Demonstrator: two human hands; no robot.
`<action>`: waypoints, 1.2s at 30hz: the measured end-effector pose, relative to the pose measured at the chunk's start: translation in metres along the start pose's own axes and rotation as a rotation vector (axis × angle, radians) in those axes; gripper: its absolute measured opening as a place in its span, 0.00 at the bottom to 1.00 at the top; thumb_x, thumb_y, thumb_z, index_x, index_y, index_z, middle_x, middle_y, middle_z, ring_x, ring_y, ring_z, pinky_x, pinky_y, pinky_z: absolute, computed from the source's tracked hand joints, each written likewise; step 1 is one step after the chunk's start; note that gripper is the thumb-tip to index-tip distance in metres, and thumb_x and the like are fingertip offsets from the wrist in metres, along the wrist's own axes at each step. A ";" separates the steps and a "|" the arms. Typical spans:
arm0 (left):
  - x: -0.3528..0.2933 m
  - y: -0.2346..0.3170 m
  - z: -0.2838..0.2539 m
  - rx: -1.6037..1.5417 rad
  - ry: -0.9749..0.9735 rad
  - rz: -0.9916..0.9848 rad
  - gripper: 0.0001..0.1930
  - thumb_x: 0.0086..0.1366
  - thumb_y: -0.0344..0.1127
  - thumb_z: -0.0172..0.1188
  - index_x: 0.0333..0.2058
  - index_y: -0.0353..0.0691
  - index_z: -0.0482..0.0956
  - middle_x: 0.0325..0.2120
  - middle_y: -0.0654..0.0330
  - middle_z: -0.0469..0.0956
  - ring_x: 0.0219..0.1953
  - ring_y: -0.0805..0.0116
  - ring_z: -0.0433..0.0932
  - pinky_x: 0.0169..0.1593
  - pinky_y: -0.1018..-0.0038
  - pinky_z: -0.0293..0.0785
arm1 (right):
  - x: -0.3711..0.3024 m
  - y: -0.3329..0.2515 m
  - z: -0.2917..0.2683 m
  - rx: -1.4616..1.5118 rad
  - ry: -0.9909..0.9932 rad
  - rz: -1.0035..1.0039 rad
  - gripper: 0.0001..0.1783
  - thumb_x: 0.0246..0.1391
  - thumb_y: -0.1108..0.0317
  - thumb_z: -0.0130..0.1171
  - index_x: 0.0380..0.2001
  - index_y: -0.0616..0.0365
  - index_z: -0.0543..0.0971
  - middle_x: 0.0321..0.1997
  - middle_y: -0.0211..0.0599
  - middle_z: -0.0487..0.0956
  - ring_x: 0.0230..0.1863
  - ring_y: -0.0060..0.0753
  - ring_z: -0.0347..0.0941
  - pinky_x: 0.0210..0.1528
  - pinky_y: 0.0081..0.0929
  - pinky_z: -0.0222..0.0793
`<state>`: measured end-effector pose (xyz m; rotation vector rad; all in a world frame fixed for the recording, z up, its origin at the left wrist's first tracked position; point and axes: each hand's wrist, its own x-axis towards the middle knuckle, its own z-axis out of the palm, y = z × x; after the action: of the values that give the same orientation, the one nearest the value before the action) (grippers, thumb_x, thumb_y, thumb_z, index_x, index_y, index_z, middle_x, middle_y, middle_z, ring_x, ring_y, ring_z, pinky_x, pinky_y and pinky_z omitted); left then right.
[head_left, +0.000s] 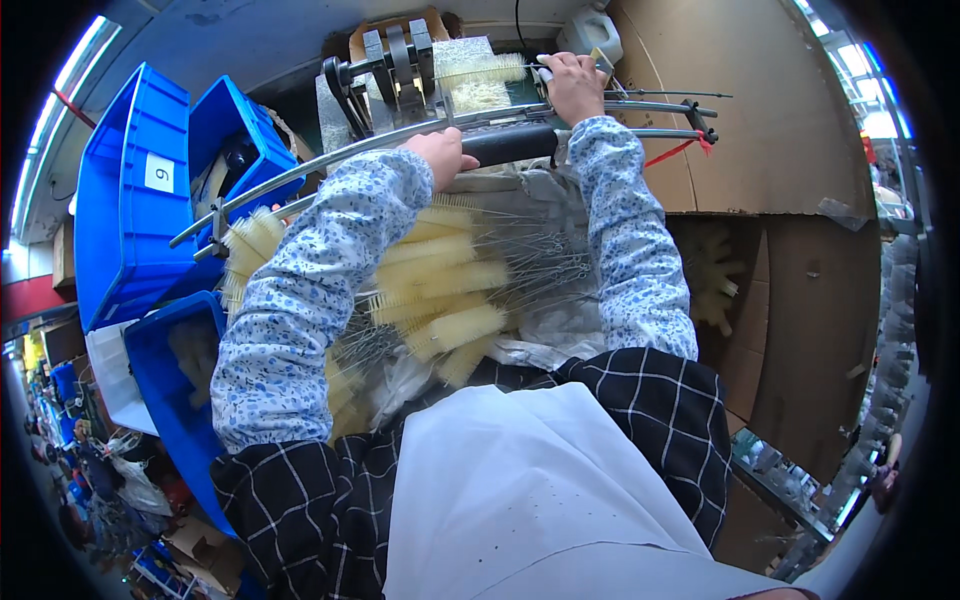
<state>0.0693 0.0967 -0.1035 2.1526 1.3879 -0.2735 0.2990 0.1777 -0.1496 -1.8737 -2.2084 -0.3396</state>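
Observation:
A pale yellow bottle brush (482, 70) lies sideways across the metal machine (400, 70) at the far side. My right hand (575, 88) is closed at its wire stem, with white coverings on the fingertips. My left hand (440, 157) is curled at the curved metal rail (350, 152), beside the left end of a black padded bar (512, 144). What its fingers hold, if anything, is hidden. Below the bar, several yellow brushes (440, 285) are heaped with their wire stems (540, 262) pointing right.
Blue bins (130, 220) stand on the left, with another blue bin (165, 350) nearer me. A large cardboard sheet (740, 110) rises on the right, above a cardboard box (790, 330) with brushes inside. A white jug (592, 38) stands behind my right hand. Red ribbon (680, 150) hangs from the rail's right end.

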 end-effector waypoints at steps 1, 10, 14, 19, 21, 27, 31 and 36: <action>0.000 0.000 -0.001 -0.006 0.002 -0.006 0.26 0.61 0.53 0.42 0.43 0.32 0.64 0.37 0.46 0.72 0.43 0.53 0.72 0.45 0.65 0.68 | 0.003 0.005 -0.002 -0.003 -0.037 -0.033 0.18 0.48 0.66 0.48 0.44 0.43 0.72 0.44 0.26 0.71 0.50 0.32 0.61 0.49 0.39 0.56; 0.003 -0.005 0.001 0.017 -0.003 0.005 0.27 0.60 0.54 0.42 0.43 0.32 0.64 0.37 0.46 0.72 0.43 0.53 0.72 0.46 0.65 0.67 | 0.030 0.025 -0.013 -0.050 -0.119 -0.449 0.06 0.49 0.73 0.46 0.33 0.53 0.70 0.32 0.37 0.76 0.37 0.39 0.73 0.40 0.32 0.69; 0.003 -0.004 0.000 0.027 -0.028 -0.002 0.27 0.61 0.54 0.42 0.43 0.32 0.64 0.36 0.45 0.73 0.42 0.53 0.72 0.45 0.65 0.68 | 0.027 0.027 -0.013 -0.082 -0.103 -0.492 0.07 0.48 0.73 0.48 0.33 0.53 0.71 0.32 0.38 0.76 0.37 0.40 0.73 0.41 0.33 0.69; 0.004 -0.005 0.001 0.025 -0.011 -0.002 0.27 0.61 0.54 0.42 0.42 0.31 0.64 0.36 0.45 0.73 0.41 0.53 0.72 0.44 0.65 0.68 | 0.022 0.025 0.005 0.289 0.009 -0.377 0.16 0.48 0.70 0.49 0.43 0.52 0.71 0.36 0.42 0.74 0.40 0.40 0.72 0.44 0.33 0.67; 0.004 -0.005 0.000 0.035 -0.014 0.004 0.27 0.61 0.54 0.42 0.42 0.31 0.64 0.36 0.45 0.73 0.41 0.53 0.72 0.44 0.65 0.68 | 0.011 0.016 0.007 0.268 0.120 -0.228 0.18 0.48 0.67 0.50 0.45 0.54 0.70 0.38 0.42 0.73 0.41 0.41 0.70 0.44 0.33 0.66; 0.002 -0.006 0.001 0.012 -0.010 -0.017 0.26 0.61 0.54 0.43 0.42 0.32 0.64 0.36 0.45 0.73 0.42 0.52 0.72 0.44 0.65 0.68 | -0.015 -0.028 -0.003 0.151 0.078 0.015 0.24 0.46 0.55 0.53 0.46 0.54 0.70 0.44 0.38 0.73 0.43 0.42 0.68 0.45 0.38 0.61; 0.003 -0.005 0.004 -0.004 0.025 0.020 0.26 0.60 0.55 0.43 0.41 0.32 0.64 0.37 0.45 0.73 0.42 0.52 0.72 0.45 0.63 0.68 | -0.013 -0.010 0.002 0.316 0.018 0.015 0.21 0.46 0.60 0.53 0.45 0.53 0.72 0.42 0.36 0.75 0.44 0.37 0.70 0.45 0.37 0.61; -0.014 -0.011 -0.012 -0.087 -0.128 0.016 0.24 0.60 0.53 0.45 0.41 0.33 0.65 0.35 0.47 0.73 0.41 0.53 0.72 0.45 0.64 0.67 | -0.008 -0.022 0.009 0.317 0.086 0.013 0.18 0.44 0.63 0.55 0.42 0.53 0.74 0.42 0.36 0.75 0.44 0.37 0.70 0.44 0.37 0.61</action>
<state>0.0518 0.0957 -0.0904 2.0377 1.2860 -0.3329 0.2783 0.1697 -0.1616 -1.6712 -2.0521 -0.0602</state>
